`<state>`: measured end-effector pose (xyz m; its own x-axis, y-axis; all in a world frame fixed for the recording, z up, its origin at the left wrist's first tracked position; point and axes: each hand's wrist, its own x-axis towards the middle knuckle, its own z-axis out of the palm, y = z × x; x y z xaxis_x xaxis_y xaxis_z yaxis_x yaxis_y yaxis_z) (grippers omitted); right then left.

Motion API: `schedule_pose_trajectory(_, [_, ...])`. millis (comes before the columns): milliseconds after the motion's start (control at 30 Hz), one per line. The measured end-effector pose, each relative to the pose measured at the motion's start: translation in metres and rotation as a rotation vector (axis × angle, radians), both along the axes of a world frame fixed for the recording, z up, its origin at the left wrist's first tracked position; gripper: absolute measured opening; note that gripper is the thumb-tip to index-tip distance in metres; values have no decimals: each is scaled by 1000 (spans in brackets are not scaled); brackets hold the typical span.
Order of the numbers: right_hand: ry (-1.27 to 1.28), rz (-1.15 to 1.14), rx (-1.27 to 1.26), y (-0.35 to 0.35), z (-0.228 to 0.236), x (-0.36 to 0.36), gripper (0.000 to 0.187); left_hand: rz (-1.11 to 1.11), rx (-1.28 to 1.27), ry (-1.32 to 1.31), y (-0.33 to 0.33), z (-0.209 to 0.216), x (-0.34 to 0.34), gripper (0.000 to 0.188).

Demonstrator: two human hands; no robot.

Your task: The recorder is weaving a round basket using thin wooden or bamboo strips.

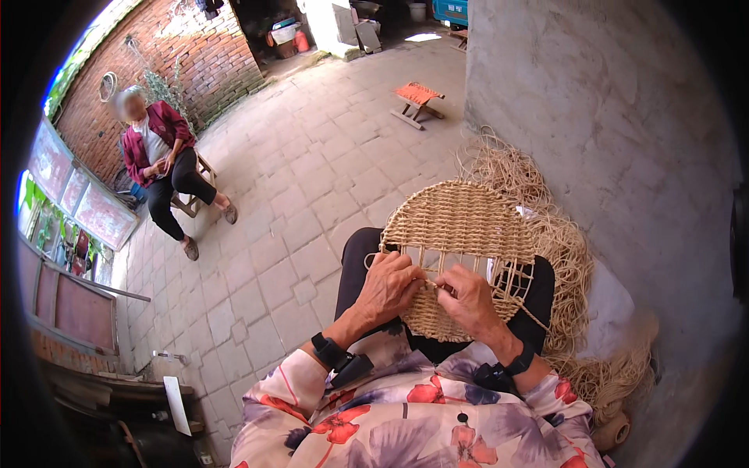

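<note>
A rounded panel of woven straw cord (460,214) lies across my lap. Its far part is densely woven, and a smaller woven part sits close to my body. Between the two parts, bare lengthwise cords show with open gaps. My left hand (390,287) rests over the panel's left side, its fingers closed in a pinch at the edge of the near weave. Close beside it, my right hand (472,303) is bent with thumb and forefinger pinched on cord at that same edge. The fingers partly hide the strand. A loose cord end (534,316) sticks out at the panel's right.
Heaped loose straw cord (558,265) lies along the grey wall (601,109) at my right, with a cord roll (612,430) nearer me. On the paved floor (292,203) stands a low stool with an orange seat (419,95). A person (164,148) sits at the left.
</note>
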<state>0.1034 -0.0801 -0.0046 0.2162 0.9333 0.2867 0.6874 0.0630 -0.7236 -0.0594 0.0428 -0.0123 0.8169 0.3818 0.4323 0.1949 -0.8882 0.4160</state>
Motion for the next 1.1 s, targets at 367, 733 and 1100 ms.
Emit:
schedule_pose_trajectory(367, [67,64,17,4,-3,0,14,19,-6,24,-5,5,0,7])
schedule_pose_trajectory(733, [-66,12,126,9,-15,-4,12,9,-25,-103,-8,-1,-5,16])
schedule_pose_trajectory(1100, [-391,64,266,2,7,-12,16,40,49,-51,-9,-11,-7,10])
